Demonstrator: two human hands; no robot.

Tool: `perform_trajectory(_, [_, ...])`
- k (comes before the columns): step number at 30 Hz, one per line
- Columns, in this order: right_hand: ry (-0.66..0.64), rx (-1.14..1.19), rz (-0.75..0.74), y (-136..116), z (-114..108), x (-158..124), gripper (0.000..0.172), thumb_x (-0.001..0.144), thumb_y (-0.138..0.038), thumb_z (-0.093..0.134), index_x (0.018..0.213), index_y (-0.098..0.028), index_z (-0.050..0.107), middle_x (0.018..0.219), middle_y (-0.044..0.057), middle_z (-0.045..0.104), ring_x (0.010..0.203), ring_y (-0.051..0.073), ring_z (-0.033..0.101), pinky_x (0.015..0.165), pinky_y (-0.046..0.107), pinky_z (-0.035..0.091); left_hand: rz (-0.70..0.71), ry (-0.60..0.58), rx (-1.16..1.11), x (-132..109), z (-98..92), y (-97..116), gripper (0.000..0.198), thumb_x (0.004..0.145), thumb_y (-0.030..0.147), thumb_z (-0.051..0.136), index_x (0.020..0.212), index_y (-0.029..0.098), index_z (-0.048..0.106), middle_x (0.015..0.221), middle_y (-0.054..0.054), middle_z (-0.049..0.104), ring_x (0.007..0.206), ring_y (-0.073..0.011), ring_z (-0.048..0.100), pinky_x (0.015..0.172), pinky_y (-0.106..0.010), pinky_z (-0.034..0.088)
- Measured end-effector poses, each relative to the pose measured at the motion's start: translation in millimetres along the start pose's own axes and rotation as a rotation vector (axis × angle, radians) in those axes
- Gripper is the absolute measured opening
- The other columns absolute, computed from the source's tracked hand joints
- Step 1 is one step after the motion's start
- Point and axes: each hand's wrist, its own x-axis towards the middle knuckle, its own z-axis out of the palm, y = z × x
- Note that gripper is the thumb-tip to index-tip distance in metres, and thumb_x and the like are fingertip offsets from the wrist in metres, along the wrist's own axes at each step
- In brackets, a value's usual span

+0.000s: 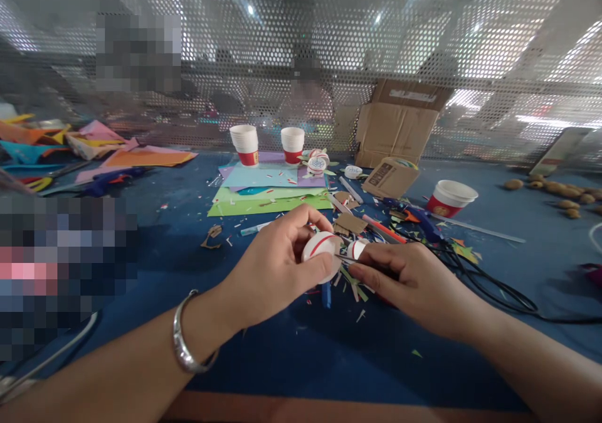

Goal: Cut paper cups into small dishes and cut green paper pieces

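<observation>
My left hand (286, 257), a silver bangle at its wrist, pinches a round white paper cup piece (324, 247) with a red stripe. Its thumb lies across the front of the piece. My right hand (395, 272) is closed on a slim metal tool (345, 258), whose tip touches or nearly touches the piece's right edge. The tool's handle is hidden in the fingers, so I cannot tell its kind. Just beyond the right fingertips is another white piece with a red band (357, 248). Paper scraps (355, 285) lie beneath both hands.
Stacked paper cups (244, 147) stand on coloured sheets (268, 200) at the back. To the right are a red-and-white cup (451, 198), a blue glue gun (423, 222), a black cable (503, 291) and cardboard boxes (395, 128). Coloured paper (145, 156) lies at the far left.
</observation>
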Motion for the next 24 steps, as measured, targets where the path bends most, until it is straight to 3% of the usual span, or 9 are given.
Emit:
perform_trajectory(3, [-0.034, 0.001, -0.019, 1.0, -0.6, 1.7, 0.042, 0.1, -0.048, 0.047, 0.069, -0.019, 0.05, 0.064, -0.005, 0.046, 0.059, 0.01, 0.041, 0.053, 0.025, 0.03, -0.044, -0.025, 0.005, 2.3, -1.7, -2.2, 0.021, 0.084, 0.02, 0.061, 0.103, 0.023, 0.054, 0.07, 0.007, 0.06, 0.056, -0.0096, 0.055, 0.049, -0.019, 0.046])
perform_trajectory(8, [-0.028, 0.026, 0.047, 1.9, -4.1, 0.0, 0.045, 0.097, -0.053, 0.05, 0.067, -0.02, 0.048, 0.06, -0.005, 0.041, 0.056, 0.01, 0.038, 0.051, 0.026, 0.028, 0.035, 0.078, 0.318, 1.4, -3.2, 3.8, 0.003, 0.083, 0.02, 0.06, 0.084, 0.021, 0.058, 0.061, 0.008, 0.051, 0.052, -0.0068, 0.043, 0.046, -0.018, 0.034])
perform_trajectory(24, [-0.037, -0.016, 0.046, -2.2, 0.5, 1.4, 0.043, 0.1, -0.05, 0.047, 0.071, -0.019, 0.056, 0.062, -0.004, 0.045, 0.058, 0.011, 0.039, 0.052, 0.025, 0.028, 0.034, 0.045, 0.532, -1.5, 4.9, 5.9, 0.011, 0.08, 0.024, 0.059, 0.073, 0.021, 0.05, 0.06, 0.007, 0.054, 0.054, -0.0098, 0.045, 0.051, -0.025, 0.031])
